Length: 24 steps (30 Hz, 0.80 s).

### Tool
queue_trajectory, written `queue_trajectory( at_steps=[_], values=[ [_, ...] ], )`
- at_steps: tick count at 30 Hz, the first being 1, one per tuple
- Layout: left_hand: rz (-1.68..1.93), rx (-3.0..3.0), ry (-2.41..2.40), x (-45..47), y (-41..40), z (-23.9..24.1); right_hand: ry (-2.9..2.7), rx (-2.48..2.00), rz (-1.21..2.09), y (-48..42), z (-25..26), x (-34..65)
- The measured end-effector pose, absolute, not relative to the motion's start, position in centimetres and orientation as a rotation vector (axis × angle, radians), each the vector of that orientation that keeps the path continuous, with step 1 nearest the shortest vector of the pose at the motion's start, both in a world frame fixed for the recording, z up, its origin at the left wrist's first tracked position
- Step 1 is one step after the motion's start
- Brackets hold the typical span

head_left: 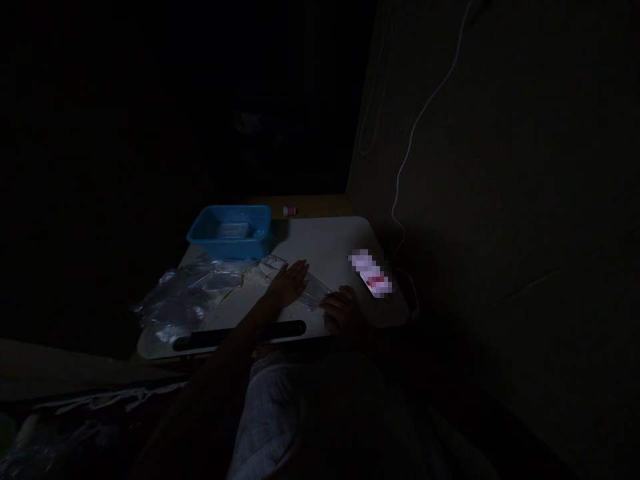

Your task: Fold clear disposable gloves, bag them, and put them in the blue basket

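Plastic sleeve (315, 292), best kept flat | your left hand (289, 285) lies open | right hand (343, 311) curls at its edge, grip unclear

And the basin (230, 249) is showing bright blue, standing out against the white tabletop (320, 237)! A black strip (287, 329) is cutting along the front. The phone screen (367, 270) is glowing pale lilac, splashed with red. The plastic packet (313, 295) is looking translucent grey; the crumpled plastic (183, 297) is flashing silvery streaks. Up right, the cable (425, 109) is running greyish white, while the cloth (270, 407) below is reading pale grey.
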<state>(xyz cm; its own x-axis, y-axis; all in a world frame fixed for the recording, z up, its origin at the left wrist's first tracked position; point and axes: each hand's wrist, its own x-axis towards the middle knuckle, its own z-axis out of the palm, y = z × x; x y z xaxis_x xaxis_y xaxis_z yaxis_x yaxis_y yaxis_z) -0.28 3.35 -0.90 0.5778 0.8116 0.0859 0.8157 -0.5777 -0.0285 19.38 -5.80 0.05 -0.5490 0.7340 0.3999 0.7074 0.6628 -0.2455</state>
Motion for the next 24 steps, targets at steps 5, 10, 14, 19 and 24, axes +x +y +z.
queue_trajectory(
  at_steps=[5, 10, 14, 19, 24],
  values=[
    [-0.116, -2.729, -1.409, -0.2, 3.2, -0.7, -2.287, -1.366, 0.032, -4.8, 0.8, 16.8],
    [-0.123, -2.753, -1.417, -0.3, 3.2, -0.6, -2.207, -1.671, -0.039, -5.2, -0.2, 13.4],
    [-0.141, -2.752, -1.401, -0.3, 3.1, -0.6, -2.158, -1.764, -0.007, -5.4, -1.2, 12.9],
    [-0.148, -2.699, -1.469, 0.0, 3.0, -0.3, -2.172, -1.759, -0.026, -5.3, -1.4, 13.1],
    [-0.117, -2.690, -1.500, 0.1, 3.1, -0.2, -2.147, -1.763, -0.006, -5.6, -1.4, 13.1]
  ],
)
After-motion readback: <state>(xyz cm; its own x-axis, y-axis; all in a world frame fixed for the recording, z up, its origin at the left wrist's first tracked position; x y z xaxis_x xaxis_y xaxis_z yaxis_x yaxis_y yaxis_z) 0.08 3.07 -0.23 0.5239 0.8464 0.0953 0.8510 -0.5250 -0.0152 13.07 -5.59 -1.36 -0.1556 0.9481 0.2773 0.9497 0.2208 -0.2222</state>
